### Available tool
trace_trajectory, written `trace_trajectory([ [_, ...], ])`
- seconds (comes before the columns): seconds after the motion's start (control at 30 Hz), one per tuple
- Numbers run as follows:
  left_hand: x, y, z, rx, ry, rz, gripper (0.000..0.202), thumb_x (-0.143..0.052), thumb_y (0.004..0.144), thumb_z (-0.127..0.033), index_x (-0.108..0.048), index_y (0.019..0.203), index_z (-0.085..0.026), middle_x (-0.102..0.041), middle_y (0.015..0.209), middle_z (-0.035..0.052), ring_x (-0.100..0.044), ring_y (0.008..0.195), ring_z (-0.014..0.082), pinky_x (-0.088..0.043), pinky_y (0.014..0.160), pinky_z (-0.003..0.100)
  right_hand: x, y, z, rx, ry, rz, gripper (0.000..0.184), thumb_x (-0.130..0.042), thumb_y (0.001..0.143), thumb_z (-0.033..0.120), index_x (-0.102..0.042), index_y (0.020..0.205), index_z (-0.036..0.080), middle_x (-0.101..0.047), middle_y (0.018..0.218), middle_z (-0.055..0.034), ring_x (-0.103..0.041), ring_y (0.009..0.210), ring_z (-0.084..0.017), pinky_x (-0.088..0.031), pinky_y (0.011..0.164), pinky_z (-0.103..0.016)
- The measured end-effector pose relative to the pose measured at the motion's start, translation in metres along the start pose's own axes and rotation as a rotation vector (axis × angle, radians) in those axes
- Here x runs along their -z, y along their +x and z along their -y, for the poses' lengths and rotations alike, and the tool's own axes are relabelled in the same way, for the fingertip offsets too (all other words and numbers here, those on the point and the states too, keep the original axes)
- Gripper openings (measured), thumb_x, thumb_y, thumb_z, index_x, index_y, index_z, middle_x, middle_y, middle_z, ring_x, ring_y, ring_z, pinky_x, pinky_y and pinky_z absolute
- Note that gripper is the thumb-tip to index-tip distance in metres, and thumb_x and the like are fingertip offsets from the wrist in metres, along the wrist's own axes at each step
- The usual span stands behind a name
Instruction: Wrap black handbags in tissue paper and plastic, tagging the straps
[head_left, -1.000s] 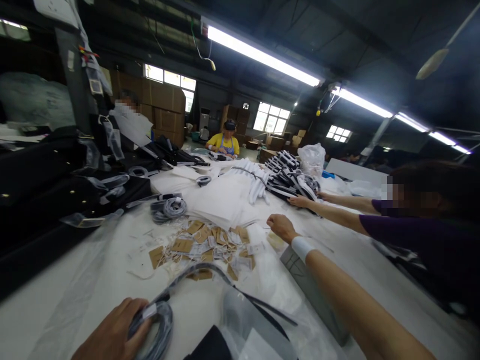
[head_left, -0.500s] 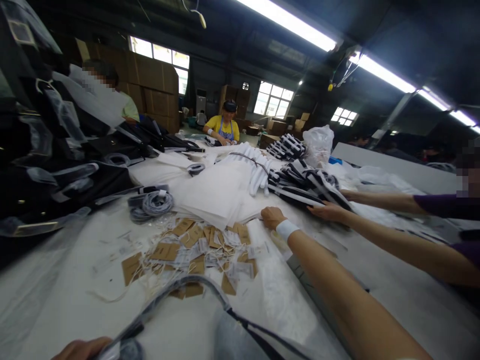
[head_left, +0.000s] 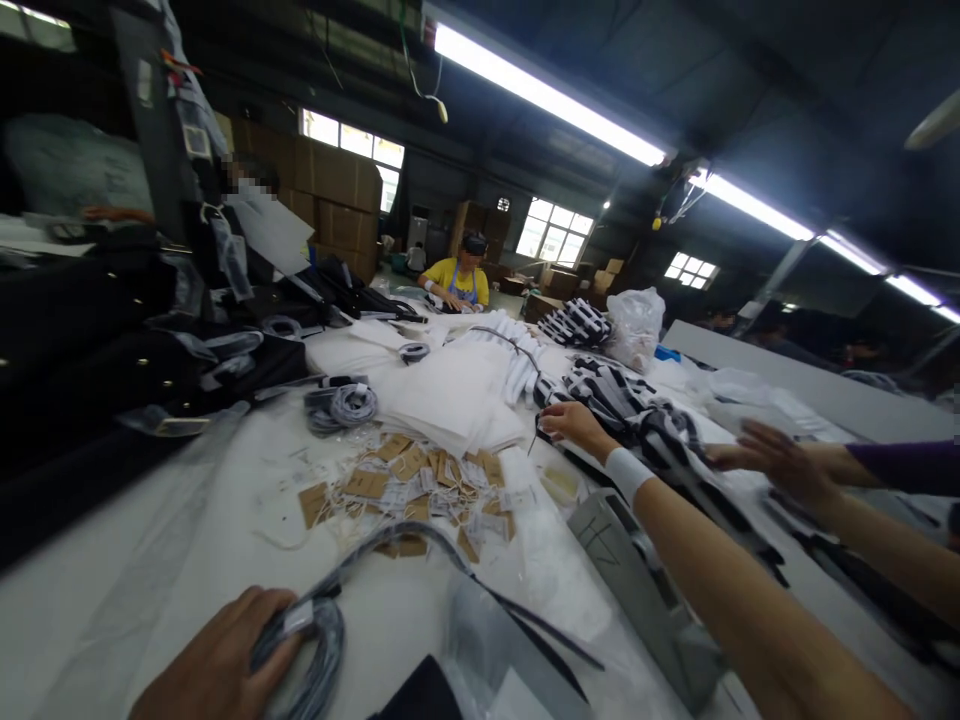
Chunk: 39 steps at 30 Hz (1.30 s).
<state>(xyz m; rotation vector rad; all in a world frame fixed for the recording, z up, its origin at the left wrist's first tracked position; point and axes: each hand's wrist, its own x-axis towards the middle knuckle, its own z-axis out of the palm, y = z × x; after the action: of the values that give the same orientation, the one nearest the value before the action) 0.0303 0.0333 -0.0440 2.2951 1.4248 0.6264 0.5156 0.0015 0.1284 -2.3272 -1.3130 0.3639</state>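
Low grip on one side, long reach on the other

So my left hand (head_left: 225,650) is down at the near edge, thumb and fingers closed around a coiled grey strap (head_left: 330,648). The coil sits on the right side of that palm, and its free length arches up and over to the right, just in front of the brown tags (head_left: 367,484), then slopes back down across some clear plastic (head_left: 480,625).

My right hand (head_left: 576,425) is way out front, at the near side of the black-and-white bundle (head_left: 604,385). That bundle runs long, slanting from upper left to lower right, roughly alongside my forearm. My right is clearly nearer to it; my left is well apart. Another person's hands (head_left: 787,465) are over by its right end.

Fair warning: my right fingers are curled, but I honestly can't tell if they're pinching anything. There's maybe a thin dark strand under them. The coil's bottom is cut off by the frame, and my forearm partly covers the grey box (head_left: 600,545).
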Motion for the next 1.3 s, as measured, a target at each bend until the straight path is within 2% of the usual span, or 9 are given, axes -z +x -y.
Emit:
trace_trajectory([
  [0.07,0.013,-0.002,-0.014,-0.009,-0.009,0.084,0.034,-0.048,0.080,-0.049,-0.067,0.098,-0.028,-0.070,0.104,0.0041,-0.065,0.100,0.0247,-0.050,0.091,0.035,-0.011,-0.025,0.016,0.092,0.165,0.122,0.032,-0.059,0.085,0.029,-0.070,0.108,0.009,-0.074,0.100,-0.0117,-0.070,0.095,-0.022,-0.057,0.076,-0.028],
  [0.17,0.027,-0.005,-0.031,-0.015,-0.016,0.107,0.030,-0.050,0.083,-0.043,-0.065,0.103,-0.026,-0.068,0.107,0.0045,-0.064,0.103,0.0240,-0.049,0.090,0.035,-0.036,-0.063,0.049,0.208,0.335,0.303,0.036,-0.066,0.079,0.037,-0.073,0.102,0.010,-0.074,0.097,-0.0107,-0.070,0.091,-0.021,-0.058,0.075,-0.029],
  [0.3,0.040,-0.013,-0.047,-0.131,-0.183,-0.109,0.042,-0.064,0.080,-0.041,-0.061,0.118,-0.023,-0.064,0.123,0.0085,-0.057,0.118,0.0271,-0.044,0.103,0.041,-0.073,-0.108,0.105,0.316,0.581,0.493,0.038,-0.073,0.074,0.040,-0.075,0.101,0.014,-0.074,0.101,-0.0088,-0.069,0.089,-0.020,-0.056,0.073,-0.028],
  [0.37,0.047,-0.017,-0.053,-0.184,-0.340,-0.147,0.040,-0.064,0.082,-0.041,-0.063,0.117,-0.023,-0.065,0.122,0.0094,-0.057,0.116,0.0274,-0.045,0.103,0.041,-0.091,-0.127,0.134,0.341,0.672,0.547,0.037,-0.077,0.070,0.041,-0.076,0.098,0.016,-0.074,0.098,-0.0072,-0.068,0.087,-0.020,-0.055,0.070,-0.028],
  [0.57,0.067,-0.026,-0.068,-0.097,-0.780,0.059,0.035,-0.070,0.078,-0.038,-0.071,0.107,-0.020,-0.073,0.095,0.0042,-0.065,0.083,0.0201,-0.050,0.077,0.030,-0.133,-0.163,0.192,0.438,0.712,0.706,0.028,-0.078,0.069,0.039,-0.075,0.086,0.018,-0.073,0.085,-0.0037,-0.068,0.080,-0.020,-0.055,0.067,-0.028],
  [0.7,0.068,-0.024,-0.066,0.010,-1.015,0.110,0.032,-0.069,0.078,-0.036,-0.073,0.103,-0.016,-0.075,0.090,0.0055,-0.066,0.079,0.0196,-0.049,0.072,0.028,-0.145,-0.163,0.202,0.401,0.752,0.723,0.026,-0.078,0.070,0.038,-0.073,0.082,0.016,-0.072,0.079,-0.0033,-0.068,0.075,-0.019,-0.056,0.067,-0.029],
  [0.83,0.060,-0.018,-0.060,0.071,-1.154,0.196,0.041,-0.073,0.074,-0.042,-0.072,0.101,-0.011,-0.072,0.076,0.0052,-0.060,0.061,0.0148,-0.045,0.060,0.026,-0.151,-0.159,0.198,0.329,0.814,0.731,0.028,-0.079,0.070,0.036,-0.073,0.087,0.015,-0.072,0.078,-0.0044,-0.068,0.072,-0.018,-0.055,0.067,-0.030],
  [1.1,0.059,-0.016,-0.057,0.155,-1.288,0.298,0.043,-0.080,0.069,-0.044,-0.072,0.097,-0.012,-0.073,0.082,0.0068,-0.064,0.065,0.0163,-0.049,0.063,0.027,-0.157,-0.165,0.195,0.247,0.960,0.761,0.028,-0.080,0.069,0.036,-0.071,0.081,0.013,-0.069,0.073,-0.0045,-0.065,0.066,-0.015,-0.050,0.062,-0.026],
  [1.3,0.058,-0.015,-0.059,0.159,-1.218,0.244,0.047,-0.079,0.068,-0.050,-0.072,0.090,-0.010,-0.072,0.073,0.0067,-0.062,0.060,0.0152,-0.046,0.059,0.025,-0.161,-0.172,0.195,0.257,0.948,0.759,0.039,-0.083,0.066,0.039,-0.068,0.093,0.016,-0.068,0.076,-0.0014,-0.064,0.066,-0.014,-0.052,0.062,-0.026],
])
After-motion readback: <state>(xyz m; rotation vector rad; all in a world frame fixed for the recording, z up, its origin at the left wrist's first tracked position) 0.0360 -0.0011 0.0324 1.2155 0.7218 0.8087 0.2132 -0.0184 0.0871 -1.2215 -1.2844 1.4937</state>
